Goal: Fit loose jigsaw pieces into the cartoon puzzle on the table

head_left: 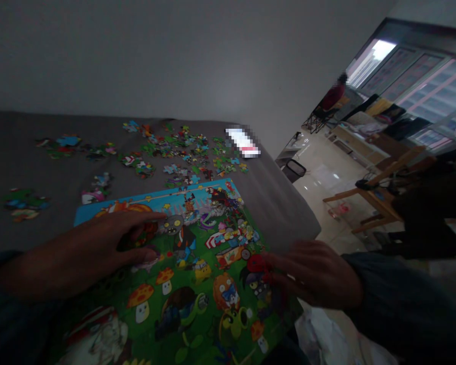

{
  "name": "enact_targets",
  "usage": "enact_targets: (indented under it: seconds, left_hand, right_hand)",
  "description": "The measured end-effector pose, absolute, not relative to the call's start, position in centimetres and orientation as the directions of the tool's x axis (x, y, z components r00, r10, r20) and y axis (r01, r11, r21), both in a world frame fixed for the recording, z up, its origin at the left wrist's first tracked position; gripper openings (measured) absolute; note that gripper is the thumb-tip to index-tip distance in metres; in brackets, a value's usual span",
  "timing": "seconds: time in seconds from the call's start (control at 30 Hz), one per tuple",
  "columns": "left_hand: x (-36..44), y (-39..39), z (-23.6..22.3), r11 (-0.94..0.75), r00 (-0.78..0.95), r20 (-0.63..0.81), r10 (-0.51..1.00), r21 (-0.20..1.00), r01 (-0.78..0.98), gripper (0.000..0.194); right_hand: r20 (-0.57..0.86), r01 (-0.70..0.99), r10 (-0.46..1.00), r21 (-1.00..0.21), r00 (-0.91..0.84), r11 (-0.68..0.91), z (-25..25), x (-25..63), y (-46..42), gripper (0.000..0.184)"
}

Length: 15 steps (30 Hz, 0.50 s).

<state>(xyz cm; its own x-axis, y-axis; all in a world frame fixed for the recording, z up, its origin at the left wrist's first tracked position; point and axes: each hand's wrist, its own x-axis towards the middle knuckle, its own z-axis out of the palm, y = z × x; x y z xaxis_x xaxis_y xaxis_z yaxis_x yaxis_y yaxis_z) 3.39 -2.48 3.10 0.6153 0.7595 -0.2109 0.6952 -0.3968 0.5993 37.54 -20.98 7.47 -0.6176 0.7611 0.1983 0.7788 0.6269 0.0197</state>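
Observation:
A colourful cartoon jigsaw board (pixel 197 284) lies on a grey cloth-covered surface (pixel 30 147) in front of me. My left hand (pixel 95 248) rests on the board's upper left part, fingers stretched out and pointing right toward a grey cartoon face. My right hand (pixel 315 274) sits at the board's right edge, its fingers curled and touching the picture beside a red shape; whether they hold a piece I cannot see. Several loose puzzle pieces (pixel 182 149) lie scattered beyond the board.
More loose pieces (pixel 23 203) lie at the far left. A blurred white and red flat object (pixel 243 142) lies near the surface's far right corner. White crumpled material (pixel 327 334) is below my right hand. To the right, wooden furniture (pixel 376 197) stands on a shiny floor.

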Motion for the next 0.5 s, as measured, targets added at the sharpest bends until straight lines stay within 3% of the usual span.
enact_targets:
  seconds: [0.1, 0.23, 0.5]
  left_hand:
    - [3.7, -2.9, 4.2, -0.413, 0.651, -0.288, 0.702, 0.580, 0.702, 0.049]
    - [3.8, -3.2, 5.1, -0.431, 0.665, -0.287, 0.689, 0.575, 0.695, 0.052]
    - [4.0, -3.5, 6.0, -0.456, 0.684, -0.265, 0.680, 0.577, 0.677, 0.053]
  right_hand:
    - [0.063, 0.816, 0.813, 0.056, -0.578, 0.576, 6.9, 38.5, -18.5, 0.039]
    - [-0.075, 0.830, 0.829, 0.024, -0.554, 0.557, 5.7, 38.1, -17.3, 0.045]
    - [0.029, 0.839, 0.840, -0.033, -0.542, 0.543, 4.6, 37.5, -17.5, 0.036]
